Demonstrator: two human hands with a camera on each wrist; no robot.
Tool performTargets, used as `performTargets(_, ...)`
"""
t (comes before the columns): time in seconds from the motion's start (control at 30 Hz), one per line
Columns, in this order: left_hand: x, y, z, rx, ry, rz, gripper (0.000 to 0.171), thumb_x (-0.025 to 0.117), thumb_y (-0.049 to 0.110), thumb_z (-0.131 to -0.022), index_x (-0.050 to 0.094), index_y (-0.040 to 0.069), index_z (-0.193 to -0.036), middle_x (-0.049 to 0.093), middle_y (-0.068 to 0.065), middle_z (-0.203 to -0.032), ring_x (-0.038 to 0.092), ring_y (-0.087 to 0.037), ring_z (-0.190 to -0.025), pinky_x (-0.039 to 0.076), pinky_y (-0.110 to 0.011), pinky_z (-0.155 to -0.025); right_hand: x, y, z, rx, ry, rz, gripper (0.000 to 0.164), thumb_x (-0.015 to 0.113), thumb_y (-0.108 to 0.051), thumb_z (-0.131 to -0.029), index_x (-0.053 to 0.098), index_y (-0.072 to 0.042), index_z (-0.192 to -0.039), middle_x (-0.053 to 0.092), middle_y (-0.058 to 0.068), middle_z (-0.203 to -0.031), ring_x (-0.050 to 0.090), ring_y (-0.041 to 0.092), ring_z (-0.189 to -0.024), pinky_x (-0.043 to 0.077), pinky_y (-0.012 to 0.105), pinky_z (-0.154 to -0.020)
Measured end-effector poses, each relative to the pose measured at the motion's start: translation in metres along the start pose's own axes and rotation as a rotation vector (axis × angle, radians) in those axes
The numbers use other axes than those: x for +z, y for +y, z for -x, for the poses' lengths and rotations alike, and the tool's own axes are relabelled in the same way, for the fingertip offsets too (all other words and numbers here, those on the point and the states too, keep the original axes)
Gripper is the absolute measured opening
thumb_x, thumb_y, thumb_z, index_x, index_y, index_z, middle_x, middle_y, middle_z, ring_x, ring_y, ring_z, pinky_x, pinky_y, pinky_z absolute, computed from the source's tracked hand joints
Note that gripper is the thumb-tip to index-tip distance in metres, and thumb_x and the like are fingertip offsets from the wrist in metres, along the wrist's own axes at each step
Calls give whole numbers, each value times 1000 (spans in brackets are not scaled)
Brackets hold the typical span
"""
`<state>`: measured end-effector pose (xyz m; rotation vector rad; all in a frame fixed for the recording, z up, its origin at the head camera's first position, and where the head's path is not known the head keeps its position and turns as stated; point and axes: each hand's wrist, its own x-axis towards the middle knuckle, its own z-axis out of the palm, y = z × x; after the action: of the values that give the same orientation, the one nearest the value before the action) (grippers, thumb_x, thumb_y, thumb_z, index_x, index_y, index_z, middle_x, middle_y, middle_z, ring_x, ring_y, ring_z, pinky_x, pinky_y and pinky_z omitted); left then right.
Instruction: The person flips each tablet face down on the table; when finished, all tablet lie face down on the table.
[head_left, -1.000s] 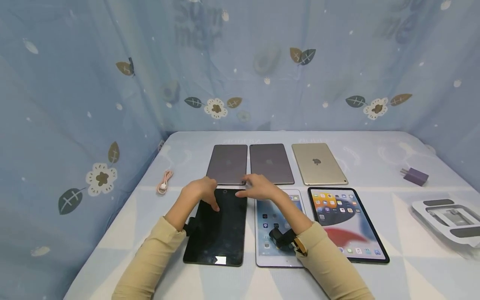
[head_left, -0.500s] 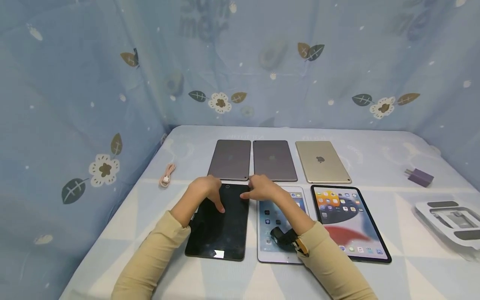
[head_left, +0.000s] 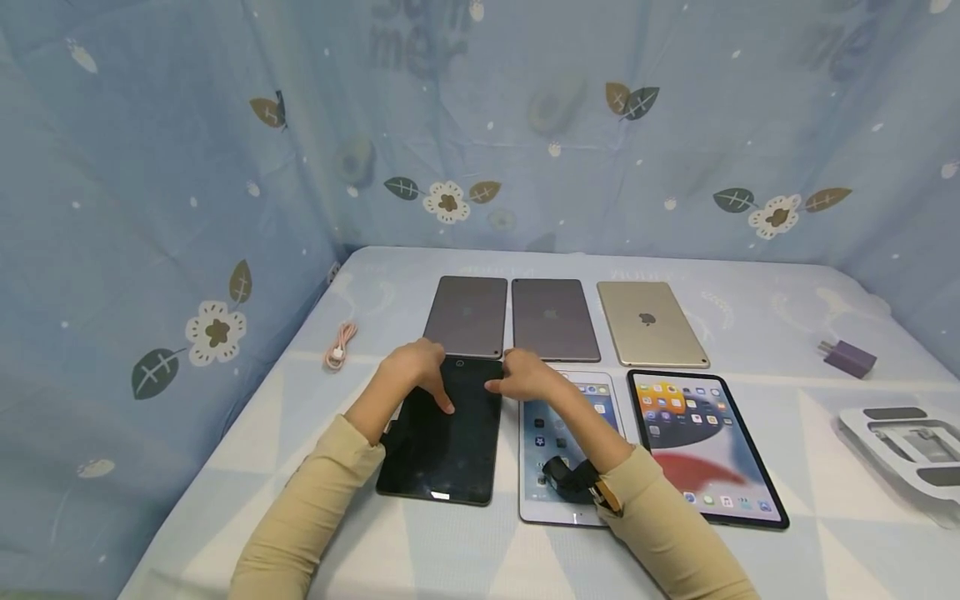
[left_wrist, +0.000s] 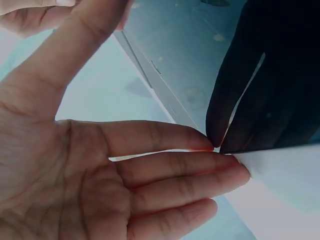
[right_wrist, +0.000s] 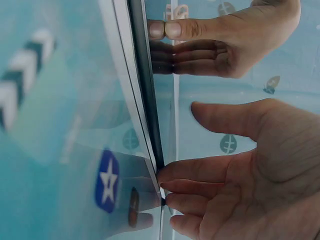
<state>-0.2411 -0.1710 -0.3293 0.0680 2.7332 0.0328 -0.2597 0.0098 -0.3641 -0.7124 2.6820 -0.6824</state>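
Observation:
A tablet with a dark black screen (head_left: 450, 454) lies face up between my hands. My left hand (head_left: 420, 368) is at its far left corner: the thumb touches the glass, and the straight fingers (left_wrist: 180, 162) meet the edge in the left wrist view. At the far right corner is my right hand (head_left: 525, 377), its thumb apart from the glass and its straight fingertips (right_wrist: 182, 190) touching the edge in the right wrist view. Under my right forearm lies a white-framed tablet (head_left: 537, 462) with a lit screen. Undersides of both fingertips are hidden in the head view.
Behind are two grey tablets (head_left: 467, 315) (head_left: 557, 319) and a gold one (head_left: 651, 325), backs up. A lit black-framed tablet (head_left: 701, 450) lies right. A pink cable (head_left: 340, 347) is far left; a purple charger plug (head_left: 850, 359) and a white stand (head_left: 903, 446) are far right.
The black-screened tablet has slid slightly away from me, towards the grey tablet behind it, with both hands staying at its far corners. The head view has shifted a little.

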Motion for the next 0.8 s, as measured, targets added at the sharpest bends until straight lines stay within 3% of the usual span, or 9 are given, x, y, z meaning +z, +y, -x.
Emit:
performTargets(0.1, -1, 0, 1, 10, -8, -26, 91, 86, 48, -65, 51, 1, -134, 52, -20, -135, 55, -33, -120, 49, -45, -96, 1, 0, 0, 9, -33, -99, 30, 62, -21, -91, 62, 8, -98, 53, 11, -77, 44, 20, -62, 35, 28, -55)
performTargets(0.13, -1, 0, 1, 12, -14, -36, 90, 86, 48, -66, 51, 1, -134, 52, -19, -135, 55, -32, -120, 49, -45, -96, 1, 1, 0, 17, -44, -150, 32, 61, -20, -92, 61, 10, -105, 56, 13, -82, 50, 21, -68, 41, 29, -59)
performTargets(0.2, -2, 1, 1, 18, -22, -55, 90, 85, 49, -67, 51, 2, -135, 53, -18, -134, 56, -31, -118, 50, -45, -94, 0, 2, 2, 38, -61, -271, 39, 59, -16, -92, 57, 13, -118, 61, 20, -108, 60, 29, -96, 51, 34, -79)
performTargets(0.23, -2, 1, 1, 23, -25, -65, 89, 84, 50, -67, 51, 2, -135, 54, -18, -134, 56, -31, -118, 50, -44, -94, 0, 3, 2, 49, -73, -332, 42, 57, -14, -92, 54, 15, -122, 55, 24, -125, 56, 34, -114, 49, 40, -92)
performTargets(0.3, -2, 0, 1, 37, -27, -76, 89, 83, 51, -68, 51, 2, -135, 54, -18, -133, 56, -31, -117, 50, -44, -93, -1, 6, 3, 72, -91, -447, 47, 55, -11, -92, 48, 15, -130, 32, 24, -152, 32, 40, -140, 34, 51, -111)
performTargets(0.37, -3, -2, 1, 57, -28, -82, 89, 82, 52, -69, 51, 2, -135, 55, -18, -133, 56, -31, -117, 51, -44, -92, -4, 8, 4, 94, -95, -538, 49, 52, -9, -92, 45, 15, -133, 15, 20, -160, 13, 40, -147, 22, 55, -116)
performTargets(0.53, -8, -12, 1, 92, -52, -55, 88, 79, 54, -72, 49, 0, -136, 55, -18, -131, 56, -31, -116, 50, -45, -92, -12, 13, 5, 91, -67, -758, 47, 47, -7, -94, 40, 15, -135, 11, 21, -160, 6, 39, -148, 10, 53, -120)
performTargets(0.67, -12, -23, 1, 99, -77, -18, 90, 76, 56, -74, 46, -1, -137, 53, -19, -132, 54, -32, -118, 48, -46, -95, -17, 11, 6, 21, -105, -894, 49, 41, -4, -97, 30, 17, -140, 14, 27, -157, 10, 39, -148, 8, 49, -121)
performTargets(0.8, -13, -28, 1, 103, -87, 2, 89, 76, 56, -74, 47, -2, -135, 55, -18, -128, 55, -31, -115, 49, -47, -94, -16, 9, 8, -11, -134, -943, 51, 43, -4, -97, 27, 14, -142, 33, 29, -146, 44, 35, -130, 26, 48, -117)
